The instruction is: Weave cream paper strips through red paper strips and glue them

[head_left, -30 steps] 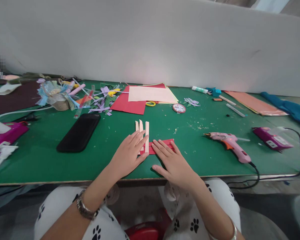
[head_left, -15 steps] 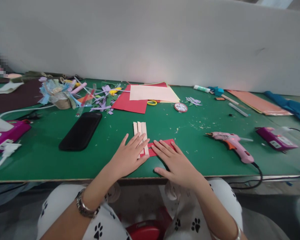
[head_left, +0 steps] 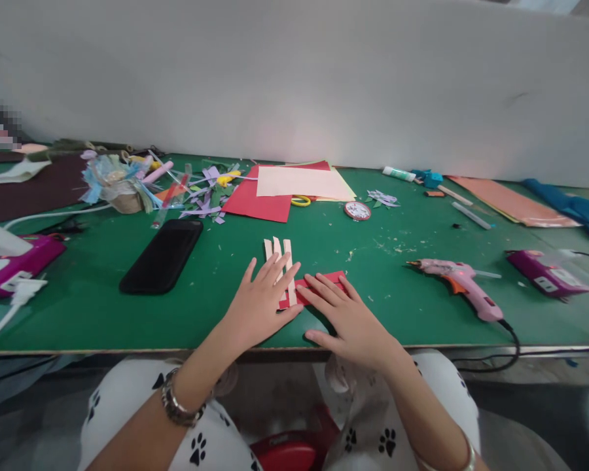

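Note:
Three pale pink paper strips (head_left: 288, 252) stand side by side, pointing away from me, at the left part of a red slotted paper piece (head_left: 336, 280). My left hand (head_left: 258, 297) lies over the strips with its fingers spread, and its fingertips touch the rightmost one. Flat on the right part of the red paper rests my right hand (head_left: 346, 317), its fingers stretched out and the thumb apart. Parts of the strips and of the red paper are hidden beneath both hands.
Left lies a black phone (head_left: 161, 256); right, a pink glue gun (head_left: 459, 278) with its cord. Behind are red paper (head_left: 260, 206), pale pink paper (head_left: 299, 182), yellow-handled scissors (head_left: 301, 201), a round tin (head_left: 357, 210) and purple scraps (head_left: 209, 206). Purple power strips (head_left: 547, 273) flank the green table.
My left hand has shifted slightly to the right. The rightmost strip now stands apart from the other two, with a gap between them. My right hand stays on the red paper.

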The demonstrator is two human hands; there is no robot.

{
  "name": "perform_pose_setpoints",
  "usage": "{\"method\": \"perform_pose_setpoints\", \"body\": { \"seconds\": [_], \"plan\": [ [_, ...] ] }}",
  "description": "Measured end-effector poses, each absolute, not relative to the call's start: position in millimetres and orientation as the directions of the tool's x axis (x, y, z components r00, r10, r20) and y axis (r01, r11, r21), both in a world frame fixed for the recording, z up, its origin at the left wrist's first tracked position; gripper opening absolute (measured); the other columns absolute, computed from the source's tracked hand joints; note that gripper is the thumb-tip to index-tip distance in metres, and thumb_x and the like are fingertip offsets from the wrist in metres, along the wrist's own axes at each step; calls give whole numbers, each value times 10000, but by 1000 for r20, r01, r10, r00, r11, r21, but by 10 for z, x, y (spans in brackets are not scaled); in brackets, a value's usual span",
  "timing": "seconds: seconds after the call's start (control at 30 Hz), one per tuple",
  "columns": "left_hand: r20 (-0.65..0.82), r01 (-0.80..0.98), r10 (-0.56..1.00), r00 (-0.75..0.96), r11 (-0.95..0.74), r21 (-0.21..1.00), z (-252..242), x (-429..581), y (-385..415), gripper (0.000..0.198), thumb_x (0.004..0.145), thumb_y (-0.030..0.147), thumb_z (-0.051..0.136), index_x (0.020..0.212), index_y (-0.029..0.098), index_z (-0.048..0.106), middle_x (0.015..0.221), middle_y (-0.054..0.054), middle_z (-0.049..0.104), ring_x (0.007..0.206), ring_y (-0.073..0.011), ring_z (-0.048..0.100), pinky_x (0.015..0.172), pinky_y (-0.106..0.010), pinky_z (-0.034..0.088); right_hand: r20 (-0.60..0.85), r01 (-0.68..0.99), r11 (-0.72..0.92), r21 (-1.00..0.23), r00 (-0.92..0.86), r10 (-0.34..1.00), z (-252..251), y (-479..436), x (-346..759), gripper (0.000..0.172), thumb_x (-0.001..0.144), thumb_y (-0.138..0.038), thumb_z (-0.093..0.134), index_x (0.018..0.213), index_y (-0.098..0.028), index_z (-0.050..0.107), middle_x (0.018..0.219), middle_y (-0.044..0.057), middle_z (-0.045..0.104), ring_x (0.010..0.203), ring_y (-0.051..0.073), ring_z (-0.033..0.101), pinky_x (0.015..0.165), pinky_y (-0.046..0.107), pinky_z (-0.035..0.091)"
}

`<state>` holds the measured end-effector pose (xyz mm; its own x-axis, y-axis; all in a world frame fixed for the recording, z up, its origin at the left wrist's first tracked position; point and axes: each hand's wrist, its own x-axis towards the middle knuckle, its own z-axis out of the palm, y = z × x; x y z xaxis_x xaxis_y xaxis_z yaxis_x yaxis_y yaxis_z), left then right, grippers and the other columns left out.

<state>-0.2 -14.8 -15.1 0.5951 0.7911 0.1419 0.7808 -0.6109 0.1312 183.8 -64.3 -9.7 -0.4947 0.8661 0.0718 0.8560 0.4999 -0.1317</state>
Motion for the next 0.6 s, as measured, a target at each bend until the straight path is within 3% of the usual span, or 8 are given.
{"method": "perform_pose_setpoints", "body": {
  "seconds": [0.17, 0.4, 0.6],
  "plan": [
    [114, 768, 780, 615, -626, 139, -176, 12, -157, 508, 835, 422, 420, 1282, 184, 385, 1392, -106, 307, 1276, -276, 265, 1011, -546, 201, 173, 892, 422, -160, -396, 902, -56, -621, 1766, 453, 857, -448, 339, 1241, -233, 445, 1342, 83, 404, 1243, 214, 340, 1026, 515, 191],
    [145, 791, 801, 581, -597, 136, -167, 38, -182, 474, 838, 352, 414, 1271, 162, 407, 1376, -110, 335, 1267, -262, 287, 1015, -528, 217, 68, 883, 420, -209, -415, 907, -78, -548, 1639, 522, 874, -423, 306, 1334, -176, 306, 1392, 57, 307, 1290, 201, 251, 1030, 490, 231],
    [151, 814, 823, 548, -566, 132, -173, 26, -190, 457, 830, 332, 424, 1265, 191, 418, 1380, -89, 330, 1268, -258, 287, 1010, -536, 221, 28, 897, 399, -192, -401, 916, -111, -564, 1654, 517, 882, -419, 281, 1336, -173, 301, 1402, 29, 263, 1298, 198, 229, 1050, 488, 189]
  ]
}}
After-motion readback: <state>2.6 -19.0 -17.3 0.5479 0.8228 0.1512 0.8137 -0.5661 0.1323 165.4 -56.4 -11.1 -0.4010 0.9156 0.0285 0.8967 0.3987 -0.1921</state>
